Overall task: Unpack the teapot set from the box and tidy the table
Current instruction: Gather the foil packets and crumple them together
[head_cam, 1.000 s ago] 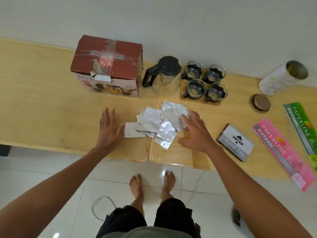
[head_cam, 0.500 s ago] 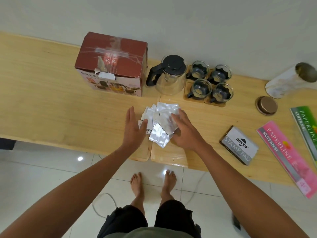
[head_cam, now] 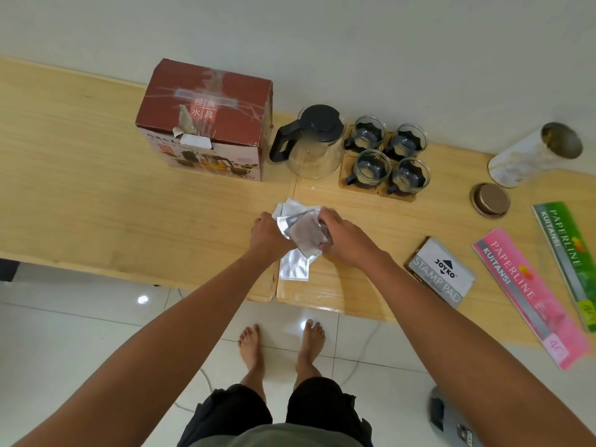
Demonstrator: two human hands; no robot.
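Several silver foil packets (head_cam: 300, 237) are bunched into a stack on the wooden table (head_cam: 96, 195), near its front edge. My left hand (head_cam: 269, 235) grips the stack from the left and my right hand (head_cam: 343, 240) grips it from the right. One packet sticks out below toward the table edge. Behind them stands the closed red cardboard box (head_cam: 206, 117). To its right is the glass teapot (head_cam: 314, 143) with a black lid and handle. Several glass cups (head_cam: 387, 156) sit on wooden coasters beside the teapot.
A white cylindrical tin (head_cam: 532, 153) lies open at the far right, its brown lid (head_cam: 490, 200) on the table. A stamp pad box (head_cam: 440, 272), a pink receipt book (head_cam: 529, 295) and a green one (head_cam: 571, 259) lie at right. Tiled floor and my bare feet are below.
The packets were spread out a second ago. Both hands have swept inward and gathered them into one stack held between them.
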